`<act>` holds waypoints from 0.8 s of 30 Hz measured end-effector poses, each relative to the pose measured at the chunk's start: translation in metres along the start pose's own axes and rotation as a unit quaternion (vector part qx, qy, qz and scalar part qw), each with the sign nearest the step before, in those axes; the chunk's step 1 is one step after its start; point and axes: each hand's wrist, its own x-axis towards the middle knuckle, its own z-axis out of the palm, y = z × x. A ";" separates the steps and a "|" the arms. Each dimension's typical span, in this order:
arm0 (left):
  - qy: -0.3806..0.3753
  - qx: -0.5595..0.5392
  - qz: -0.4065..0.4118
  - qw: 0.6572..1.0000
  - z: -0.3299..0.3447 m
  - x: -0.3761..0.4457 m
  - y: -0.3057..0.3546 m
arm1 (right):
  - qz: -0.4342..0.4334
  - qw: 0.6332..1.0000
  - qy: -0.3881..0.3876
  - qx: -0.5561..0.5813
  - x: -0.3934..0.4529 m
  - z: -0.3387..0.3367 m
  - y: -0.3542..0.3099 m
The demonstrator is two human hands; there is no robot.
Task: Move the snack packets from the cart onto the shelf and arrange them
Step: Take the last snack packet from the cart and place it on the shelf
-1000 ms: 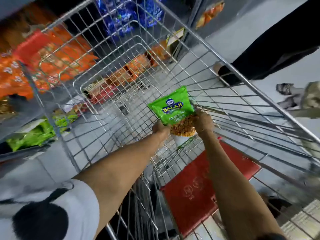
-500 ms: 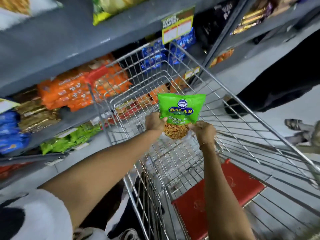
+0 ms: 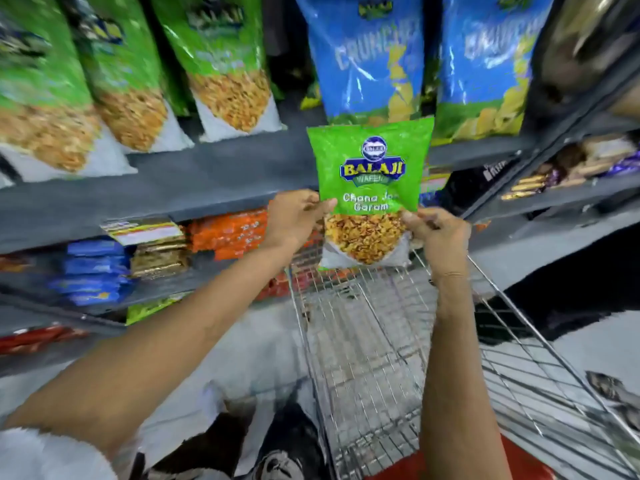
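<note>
I hold a green Balaji snack packet [image 3: 370,174] upright in front of the grey shelf [image 3: 207,181]. My left hand [image 3: 294,220] pinches its lower left edge and my right hand [image 3: 436,233] grips its lower right edge. The packet hangs above the wire cart [image 3: 367,341], whose basket shows no other packets. On the shelf board behind it stand matching green packets [image 3: 221,67] at the left and blue Crunchex bags [image 3: 367,60] at the right.
Lower shelves at the left carry orange packs [image 3: 232,233], blue packs [image 3: 93,271] and brown packs [image 3: 159,258]. A second rack [image 3: 568,174] with small wrapped goods stands at the right. The cart's red seat flap [image 3: 526,462] lies near my right forearm. Shoes [image 3: 277,465] show below.
Both hands have lifted the green packet out of the cart and up to shelf height. My view has tilted up from the cart to the shelf.
</note>
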 end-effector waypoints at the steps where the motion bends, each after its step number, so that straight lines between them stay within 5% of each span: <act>1: 0.022 -0.006 0.003 1.000 -0.013 0.002 0.003 | -0.010 1.000 -0.009 0.000 0.003 0.011 -0.010; 6: 0.112 0.082 0.023 0.990 -0.100 0.001 0.024 | -0.050 0.997 -0.064 -0.011 0.011 0.083 -0.064; 13: 0.197 -0.015 0.005 0.980 -0.194 0.025 0.021 | -0.054 0.992 -0.115 0.012 0.011 0.175 -0.125; 24: 0.233 -0.025 -0.013 0.972 -0.249 0.074 0.019 | -0.085 0.984 -0.120 -0.100 0.039 0.244 -0.172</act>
